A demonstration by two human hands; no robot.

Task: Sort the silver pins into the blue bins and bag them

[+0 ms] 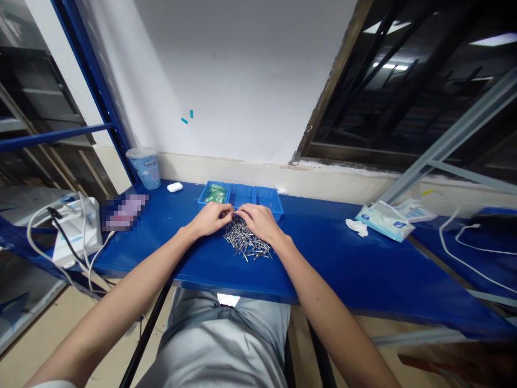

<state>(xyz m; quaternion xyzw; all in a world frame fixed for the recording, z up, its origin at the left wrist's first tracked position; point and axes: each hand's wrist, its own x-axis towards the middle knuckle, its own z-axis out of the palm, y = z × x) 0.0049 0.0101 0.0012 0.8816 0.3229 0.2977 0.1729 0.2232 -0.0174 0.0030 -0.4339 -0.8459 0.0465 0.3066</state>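
Both hands meet above the far edge of a pile of thin metal pins [247, 243] on the blue table. My left hand [212, 218] has its thumb and fingers pinched together; what lies between them is too small to name. My right hand [260, 221] is also closed at the fingertips, almost touching the left, and its grip is hidden. Just beyond the hands sit joined blue bins [276, 200]. Small green packets [215, 193] lie in the left compartment, while the hands partly cover the others.
A blue cup [146, 170] and a white earbud case [175, 187] stand at the back left. On the left are a power strip [81, 237] with cables and a blurred pink item [127, 211]. A tissue pack [385, 221] and crumpled tissue [357, 227] lie right.
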